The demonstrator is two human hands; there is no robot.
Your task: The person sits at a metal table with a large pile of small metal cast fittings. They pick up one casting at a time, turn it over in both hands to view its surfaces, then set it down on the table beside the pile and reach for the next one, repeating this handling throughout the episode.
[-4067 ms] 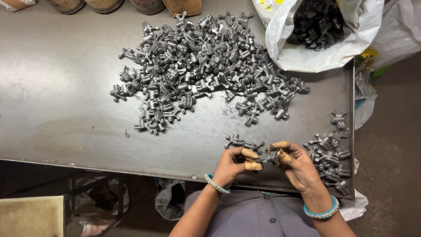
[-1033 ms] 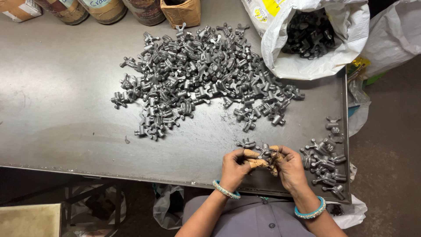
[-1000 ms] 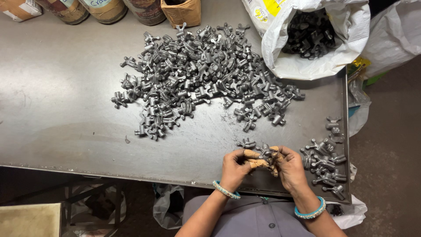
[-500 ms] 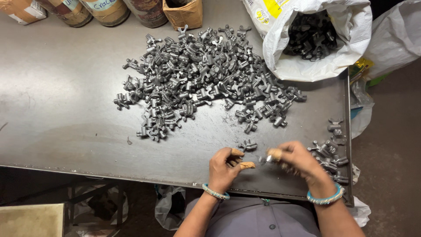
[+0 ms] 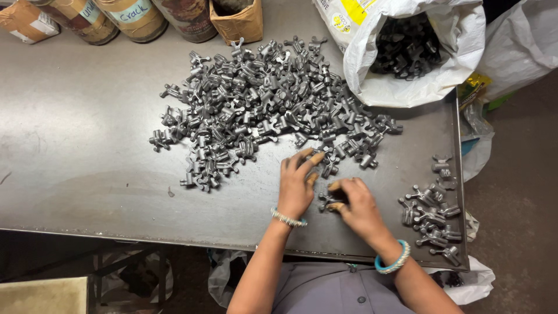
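A big heap of grey forked metal parts (image 5: 261,104) covers the middle of the dark metal table (image 5: 87,151). My left hand (image 5: 297,189) lies flat with its fingers stretched out, fingertips at the heap's near edge beside a loose part (image 5: 329,167). My right hand (image 5: 356,204) sits just right of it, with thumb and fingers curled around a small metal part (image 5: 326,201) lying on the table. Both wrists wear bangles.
A smaller group of the same parts (image 5: 433,208) lies at the table's right front corner. A white sack (image 5: 418,87) holding more parts stands at the back right. Tins (image 5: 133,17) and a cardboard box (image 5: 237,23) line the back edge.
My hands were together near the front edge on one part. The right hand went out towards the small group on the right. Now both hands have moved up to the heap's near edge.
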